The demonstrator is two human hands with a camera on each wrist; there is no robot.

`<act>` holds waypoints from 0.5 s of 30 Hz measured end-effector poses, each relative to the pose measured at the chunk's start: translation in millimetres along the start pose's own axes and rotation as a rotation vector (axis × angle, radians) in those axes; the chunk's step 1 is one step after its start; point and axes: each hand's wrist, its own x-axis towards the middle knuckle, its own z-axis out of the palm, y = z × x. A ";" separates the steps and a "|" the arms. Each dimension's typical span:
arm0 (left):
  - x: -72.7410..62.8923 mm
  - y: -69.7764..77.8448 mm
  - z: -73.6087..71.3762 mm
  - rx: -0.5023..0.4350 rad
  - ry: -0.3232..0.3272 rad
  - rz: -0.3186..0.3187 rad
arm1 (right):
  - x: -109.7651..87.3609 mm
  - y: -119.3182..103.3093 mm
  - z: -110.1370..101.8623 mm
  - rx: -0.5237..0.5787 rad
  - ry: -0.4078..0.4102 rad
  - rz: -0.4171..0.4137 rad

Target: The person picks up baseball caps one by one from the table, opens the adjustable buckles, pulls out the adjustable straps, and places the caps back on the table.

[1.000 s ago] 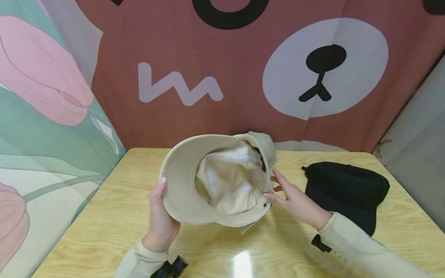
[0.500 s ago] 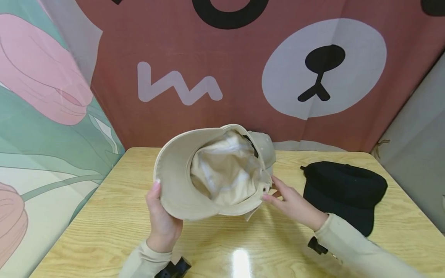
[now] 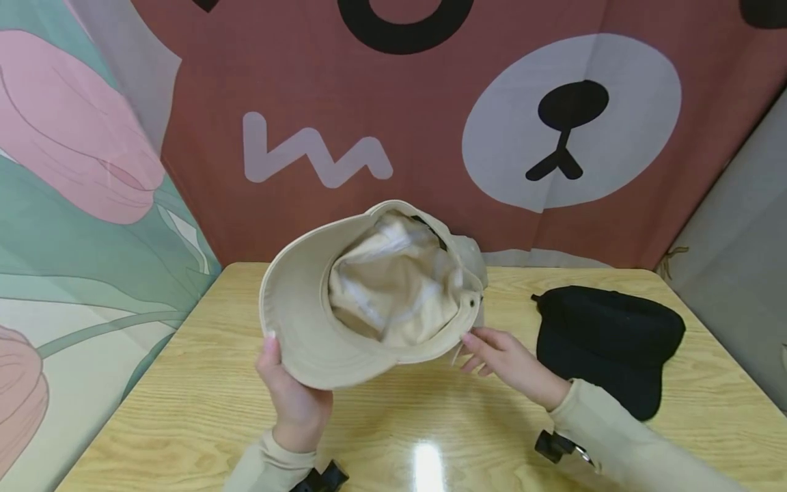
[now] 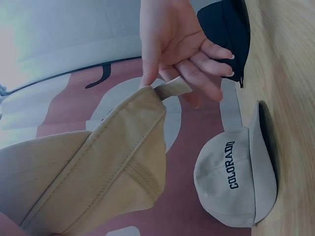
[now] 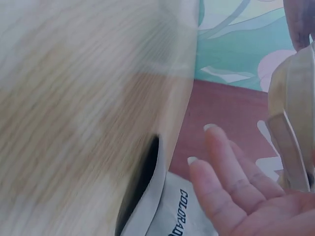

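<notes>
A beige baseball cap (image 3: 393, 287) is held up over the table, its inside facing me and its brim to the left. My left hand (image 3: 300, 406) grips the brim's lower left edge, thumb on the underside. At the cap's lower right rim, my right hand (image 3: 513, 362) pinches the edge between thumb and index finger, near a small dark eyelet. Its other fingers spread loose below, as the right hand (image 4: 182, 49) shows in the left wrist view. A short strap end (image 4: 173, 88) sticks out from the rim beside those fingers.
Behind the held cap, a light grey cap (image 4: 224, 179) lettered COLORADO sits on the wooden table (image 3: 203, 383). A black cap (image 3: 609, 342) lies at the right, beside my right forearm. A brown printed cloth (image 3: 307, 75) hangs at the table's back edge.
The beige cap has turned, its right side rising and its brim shifting left. My right hand has moved down along the rim. My left hand has moved slightly with the brim.
</notes>
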 end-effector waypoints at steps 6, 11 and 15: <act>-5.7 -4.8 5.6 -0.016 0.051 0.005 | -0.4 -2.0 3.9 0.124 -0.044 0.003; -9.3 -8.0 7.8 -0.008 0.052 0.019 | -0.5 -5.0 5.8 0.192 -0.052 0.035; -12.0 -10.0 7.5 -0.009 0.017 0.031 | -1.6 -6.6 6.9 0.235 -0.058 0.032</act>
